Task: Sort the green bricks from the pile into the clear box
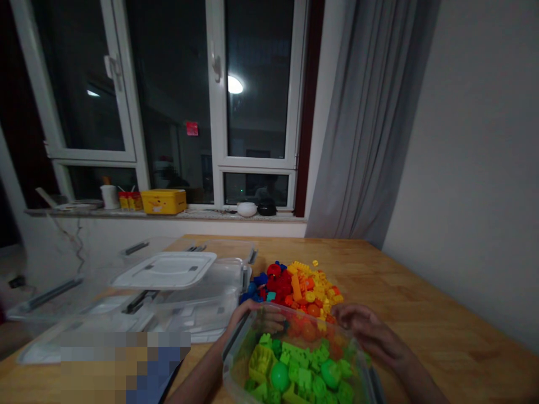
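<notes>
A clear plastic box [231,367] with grey side latches stands open in front of me, holding several green building blocks [301,359] and green balls. Just past its far left corner is my left hand [259,318], fingers stretched toward the pile and partly seen through the plastic. My right hand [373,334] hovers by the far right side of the box, its fingers loosely bent and apart, with nothing visible in them. Between and beyond the hands lies a heap of red blocks [282,283], yellow and orange blocks [314,286] and blue blocks [255,289].
On the left of the wooden table [421,303] are stacked clear boxes [202,286] and a white lid [166,269]. A blurred-out patch [122,370] covers the near left. The windowsill holds a yellow box [163,201] and small bowls [247,209]. A grey curtain [362,123] hangs behind.
</notes>
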Demonstrator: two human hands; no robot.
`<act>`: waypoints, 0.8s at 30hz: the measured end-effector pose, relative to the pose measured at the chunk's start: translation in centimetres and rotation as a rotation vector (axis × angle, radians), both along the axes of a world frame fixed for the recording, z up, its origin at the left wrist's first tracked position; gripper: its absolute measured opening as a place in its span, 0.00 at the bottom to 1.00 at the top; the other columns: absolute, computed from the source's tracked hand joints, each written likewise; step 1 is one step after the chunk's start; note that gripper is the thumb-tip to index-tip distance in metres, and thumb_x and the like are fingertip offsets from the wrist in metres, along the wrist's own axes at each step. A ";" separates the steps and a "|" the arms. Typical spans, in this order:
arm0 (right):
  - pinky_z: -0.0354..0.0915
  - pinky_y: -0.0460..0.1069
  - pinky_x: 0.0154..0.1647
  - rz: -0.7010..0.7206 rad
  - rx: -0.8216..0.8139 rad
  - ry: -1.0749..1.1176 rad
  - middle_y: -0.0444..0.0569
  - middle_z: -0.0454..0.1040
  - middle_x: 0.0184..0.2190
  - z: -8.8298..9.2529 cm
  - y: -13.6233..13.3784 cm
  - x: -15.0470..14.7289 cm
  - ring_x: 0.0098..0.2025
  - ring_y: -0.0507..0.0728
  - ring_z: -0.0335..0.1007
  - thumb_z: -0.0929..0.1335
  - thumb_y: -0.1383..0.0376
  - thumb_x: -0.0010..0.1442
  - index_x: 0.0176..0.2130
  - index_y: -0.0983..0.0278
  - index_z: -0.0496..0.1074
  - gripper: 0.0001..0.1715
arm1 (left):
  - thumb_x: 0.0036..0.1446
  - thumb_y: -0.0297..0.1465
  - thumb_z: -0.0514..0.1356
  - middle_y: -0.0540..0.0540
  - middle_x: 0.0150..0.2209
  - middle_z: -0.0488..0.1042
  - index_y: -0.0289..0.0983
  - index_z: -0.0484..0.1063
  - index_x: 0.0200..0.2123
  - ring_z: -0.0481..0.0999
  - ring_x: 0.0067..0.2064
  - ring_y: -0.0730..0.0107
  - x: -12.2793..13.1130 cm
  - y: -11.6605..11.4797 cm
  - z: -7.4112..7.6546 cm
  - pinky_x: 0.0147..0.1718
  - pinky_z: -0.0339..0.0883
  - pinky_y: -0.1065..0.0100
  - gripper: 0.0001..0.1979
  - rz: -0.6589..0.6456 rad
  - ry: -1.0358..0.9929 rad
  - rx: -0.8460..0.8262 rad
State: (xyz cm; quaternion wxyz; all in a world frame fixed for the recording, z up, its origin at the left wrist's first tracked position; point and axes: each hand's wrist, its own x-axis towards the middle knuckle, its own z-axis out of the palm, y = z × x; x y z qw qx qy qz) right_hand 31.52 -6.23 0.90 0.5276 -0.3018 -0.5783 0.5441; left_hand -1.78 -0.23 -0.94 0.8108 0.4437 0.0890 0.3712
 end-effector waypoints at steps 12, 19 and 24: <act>0.63 0.54 0.45 -0.248 0.293 -0.811 0.50 0.75 0.36 -0.1 1.4 -0.9 0.41 0.61 0.68 0.70 0.51 0.54 0.35 0.61 0.77 0.17 | 0.54 0.32 0.49 0.34 0.38 0.81 0.24 0.77 0.43 0.79 0.41 0.54 -0.1 -0.4 0.6 0.48 0.62 0.60 0.23 -0.016 0.033 -0.043; 0.61 0.52 0.45 -0.083 0.413 -0.983 0.49 0.73 0.36 -1.5 1.4 -2.7 0.41 0.60 0.66 0.70 0.51 0.54 0.34 0.61 0.75 0.16 | 0.53 0.34 0.48 0.32 0.40 0.80 0.24 0.76 0.45 0.78 0.42 0.53 0.0 -0.5 0.9 0.49 0.62 0.58 0.25 -0.029 0.061 -0.023; 0.61 0.52 0.42 -0.087 0.422 -0.978 0.49 0.73 0.37 -1.0 0.9 -2.0 0.40 0.60 0.65 0.71 0.54 0.53 0.36 0.60 0.76 0.14 | 0.52 0.35 0.50 0.34 0.42 0.80 0.27 0.75 0.48 0.77 0.46 0.49 0.3 -0.6 1.2 0.50 0.61 0.56 0.26 -0.061 0.053 0.016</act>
